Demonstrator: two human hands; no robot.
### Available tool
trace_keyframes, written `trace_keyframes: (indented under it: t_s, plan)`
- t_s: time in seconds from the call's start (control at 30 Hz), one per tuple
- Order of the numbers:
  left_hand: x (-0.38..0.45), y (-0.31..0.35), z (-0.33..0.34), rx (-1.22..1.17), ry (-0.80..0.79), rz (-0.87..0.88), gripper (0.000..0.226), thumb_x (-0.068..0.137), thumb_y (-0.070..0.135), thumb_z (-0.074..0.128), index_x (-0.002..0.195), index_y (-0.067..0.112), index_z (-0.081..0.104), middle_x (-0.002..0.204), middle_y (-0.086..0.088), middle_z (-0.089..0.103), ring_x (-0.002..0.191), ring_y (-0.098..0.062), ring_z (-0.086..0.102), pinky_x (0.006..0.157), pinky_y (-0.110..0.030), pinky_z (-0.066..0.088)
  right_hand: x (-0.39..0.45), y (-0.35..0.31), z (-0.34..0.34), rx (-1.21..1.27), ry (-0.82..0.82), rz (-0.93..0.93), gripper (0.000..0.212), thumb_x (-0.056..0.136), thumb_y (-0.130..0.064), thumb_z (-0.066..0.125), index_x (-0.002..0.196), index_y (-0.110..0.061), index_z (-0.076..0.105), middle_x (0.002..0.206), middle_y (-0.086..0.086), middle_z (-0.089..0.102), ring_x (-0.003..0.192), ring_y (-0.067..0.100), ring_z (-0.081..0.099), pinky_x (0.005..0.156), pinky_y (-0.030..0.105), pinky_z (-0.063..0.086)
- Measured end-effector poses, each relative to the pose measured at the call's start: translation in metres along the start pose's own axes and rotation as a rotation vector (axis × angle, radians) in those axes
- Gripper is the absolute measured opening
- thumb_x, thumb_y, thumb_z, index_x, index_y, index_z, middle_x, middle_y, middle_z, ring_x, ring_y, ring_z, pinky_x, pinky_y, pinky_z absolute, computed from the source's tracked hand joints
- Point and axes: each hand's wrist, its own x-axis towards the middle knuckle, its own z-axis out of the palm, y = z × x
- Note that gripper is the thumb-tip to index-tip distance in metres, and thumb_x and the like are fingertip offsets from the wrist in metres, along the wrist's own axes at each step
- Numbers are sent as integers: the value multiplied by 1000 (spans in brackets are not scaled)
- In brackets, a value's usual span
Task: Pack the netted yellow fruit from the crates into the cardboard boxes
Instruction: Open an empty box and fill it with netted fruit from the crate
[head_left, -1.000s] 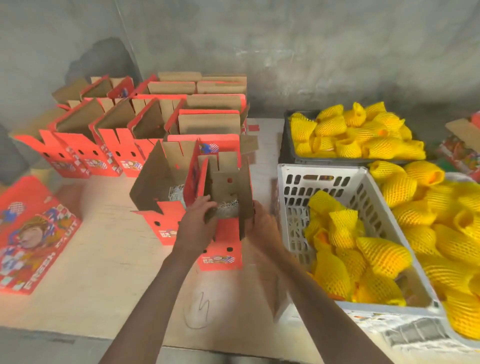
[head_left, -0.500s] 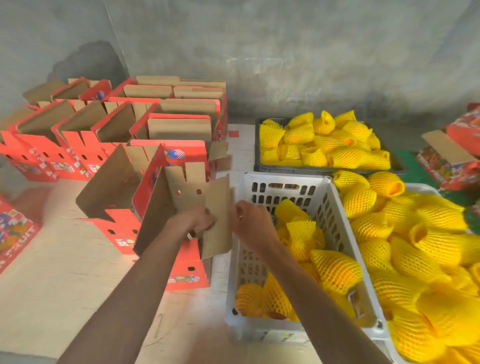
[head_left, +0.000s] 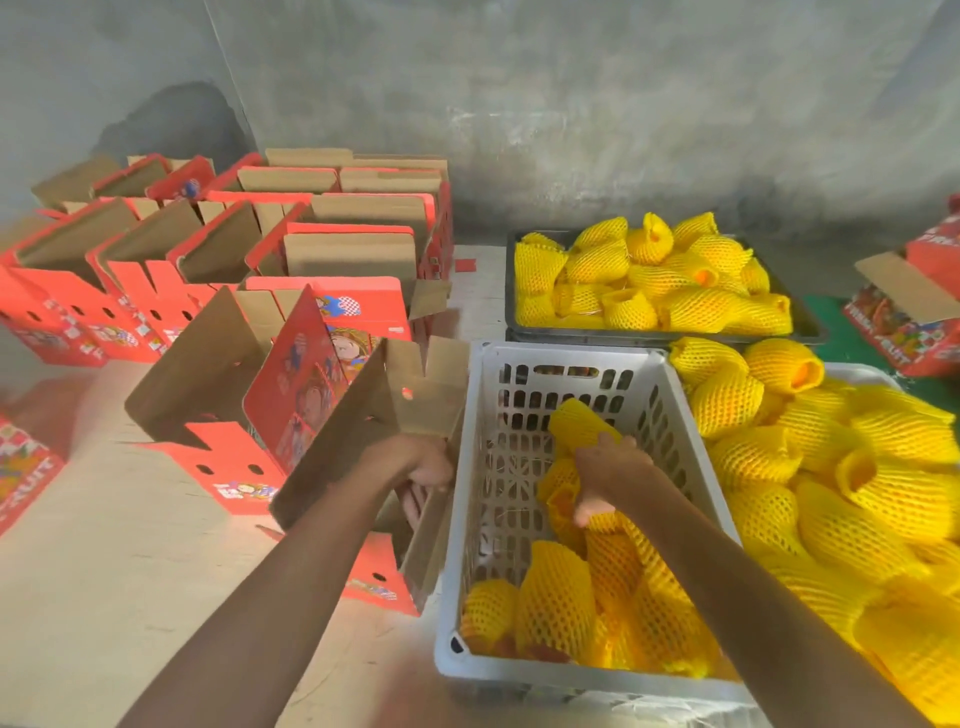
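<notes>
1. The netted fruit (head_left: 582, 431) in the right hand (head_left: 605, 475) lies inside the grey slotted crate (head_left: 483, 467), at its middle, above the other wrapped fruit; its long axis tilts up and away toward the crate's far wall.
2. The right hand curls over it from the near side, fingers wrapped into the yellow netting.
3. The left hand (head_left: 423, 465), just left of the crate, grips the brown flap of the open cardboard box (head_left: 363, 426), which stands touching the crate's left wall.
4. Beyond the crate, a dark tray (head_left: 805, 332) holds more netted fruit; to the crate's right lies a loose heap of fruit (head_left: 831, 467).
5. Far left of the crate stand rows of red boxes (head_left: 208, 249), flaps up.
</notes>
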Motion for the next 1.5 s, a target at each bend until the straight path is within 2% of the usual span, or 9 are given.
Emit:
trace_keyframes:
  t_s: [0.2,0.33,0.47,0.6,0.8,1.03,1.17,1.37,1.5]
  plan:
    - [-5,0,-9,-306,-284,-1,47,106,15,31,132,-13,57,132,-31,61,118,-40,64,91,-47,60,10,-6,-10,42,-30,-165,71,79,-43,86,140,-23,55,137,3,60,127,27,57,99,41,52]
    - [2,2,-6,-438,-3,57,74,106,56,23,123,-2,64,118,-21,70,103,-35,70,84,-52,61,4,-20,4,-132,-10,-201,57,79,-46,85,125,-19,64,117,2,66,112,25,62,85,36,54]
    - [5,19,11,-647,441,315,69,104,65,18,125,19,65,140,-10,60,124,-28,57,112,-41,40,2,-38,13,-90,-7,-260,56,84,-33,83,132,-16,60,118,5,65,109,26,64,84,35,56]
    - [12,18,39,-543,403,400,98,93,72,48,164,20,5,171,3,9,155,-24,20,121,-44,22,1,-42,15,-133,33,-263,38,93,-25,73,127,-13,61,101,4,63,94,23,62,72,31,52]
    - [19,7,57,-690,519,370,65,91,46,63,147,22,40,135,3,60,118,-19,60,106,-48,47,1,-64,36,-256,-2,-283,37,102,-16,59,138,-10,52,129,14,58,117,32,61,90,40,55]
    - [7,1,67,-488,869,643,55,95,40,54,146,39,32,136,30,39,123,16,40,101,-18,37,9,-19,-10,910,167,-349,58,81,-41,86,130,-33,57,125,-7,63,90,1,70,68,16,54]
    - [2,6,64,-304,864,910,36,107,42,42,142,45,40,137,22,50,133,-1,44,109,-32,42,1,-33,-18,1634,355,-445,53,78,-50,86,124,-41,62,110,-6,71,93,8,73,71,23,61]
    - [-1,8,60,-352,846,923,41,105,55,37,145,45,34,131,20,50,126,-9,48,103,-45,45,-6,-59,-17,1688,500,-532,62,83,-50,79,138,-41,51,123,-25,59,114,4,62,88,29,59]
    - [-4,10,60,-274,940,968,50,103,56,45,145,61,18,139,44,31,134,10,35,107,-11,31,-6,-56,-19,1734,467,-503,81,77,-79,66,147,-53,36,135,-27,49,123,7,56,84,26,60]
